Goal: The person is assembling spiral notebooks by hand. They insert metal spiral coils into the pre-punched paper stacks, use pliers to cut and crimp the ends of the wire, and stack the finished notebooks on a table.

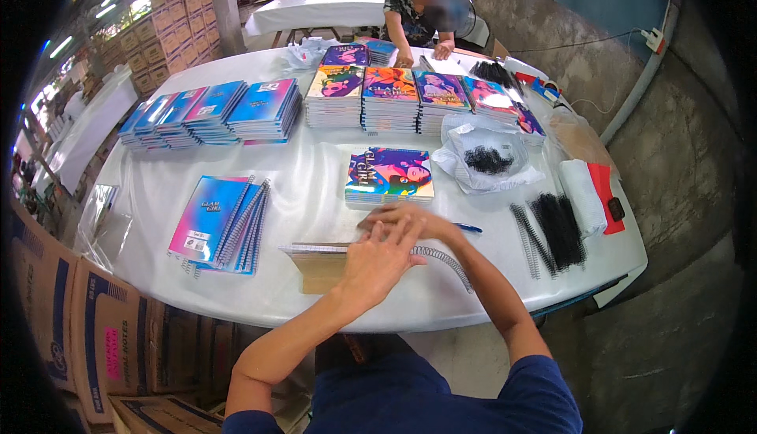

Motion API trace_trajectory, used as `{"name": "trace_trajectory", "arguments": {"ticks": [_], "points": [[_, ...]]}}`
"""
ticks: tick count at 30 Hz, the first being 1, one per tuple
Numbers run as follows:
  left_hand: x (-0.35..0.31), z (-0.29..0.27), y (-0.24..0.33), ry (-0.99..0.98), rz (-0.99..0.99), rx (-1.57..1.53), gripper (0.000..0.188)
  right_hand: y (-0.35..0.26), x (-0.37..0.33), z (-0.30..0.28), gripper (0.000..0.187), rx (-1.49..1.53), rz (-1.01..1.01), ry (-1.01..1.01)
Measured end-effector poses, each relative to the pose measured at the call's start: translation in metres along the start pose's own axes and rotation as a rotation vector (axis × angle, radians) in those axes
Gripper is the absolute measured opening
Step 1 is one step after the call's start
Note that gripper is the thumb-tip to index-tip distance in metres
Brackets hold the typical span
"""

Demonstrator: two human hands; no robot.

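Observation:
Right at the table's near edge lies a notebook (322, 275), its brown back showing and its punched edge toward the far side. A loose dark spiral coil (446, 257) runs from that edge and curves off to the right. My left hand (382, 264) rests over the notebook's edge with fingers stretched out and apart. Just beyond it, my right hand (406, 221) reaches across to the left, partly hidden by the left hand and smeared by motion. Its grip does not show clearly. A small stack of colourful notebooks (388, 178) stands beyond both hands.
Coil-bound blue-pink notebooks (217, 225) lie at left, with blue stacks (264, 111) behind. Taller notebook stacks (390, 99) line the far middle. Black coils (558, 233), a blue pen (468, 227) and a white plastic bag (485, 154) lie right. A co-worker (422, 16) sits across.

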State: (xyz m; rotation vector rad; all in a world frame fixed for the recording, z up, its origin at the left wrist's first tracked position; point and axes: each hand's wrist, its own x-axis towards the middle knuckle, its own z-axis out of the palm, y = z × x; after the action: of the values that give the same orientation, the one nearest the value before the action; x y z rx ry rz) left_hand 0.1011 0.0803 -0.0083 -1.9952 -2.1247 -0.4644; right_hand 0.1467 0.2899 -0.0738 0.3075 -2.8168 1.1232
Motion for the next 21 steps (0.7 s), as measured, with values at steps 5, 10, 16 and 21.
{"name": "trace_trajectory", "arguments": {"ticks": [5, 10, 16, 21], "points": [[-0.009, -0.015, -0.025, 0.148, -0.222, 0.054, 0.089, -0.053, -0.058, -0.062, 0.042, 0.594, 0.059, 0.142], [-0.010, -0.016, -0.024, 0.101, -0.207, -0.061, 0.092, -0.086, -0.041, -0.059, 0.052, 0.466, 0.212, 0.009], [-0.018, -0.016, -0.031, 0.152, -0.203, -0.065, 0.092, -0.077, -0.030, -0.040, 0.057, 0.317, 0.325, -0.038], [-0.018, -0.013, -0.037, 0.194, -0.202, -0.054, 0.090, -0.060, -0.053, -0.039, 0.040, 1.020, -0.166, 0.116]]}}
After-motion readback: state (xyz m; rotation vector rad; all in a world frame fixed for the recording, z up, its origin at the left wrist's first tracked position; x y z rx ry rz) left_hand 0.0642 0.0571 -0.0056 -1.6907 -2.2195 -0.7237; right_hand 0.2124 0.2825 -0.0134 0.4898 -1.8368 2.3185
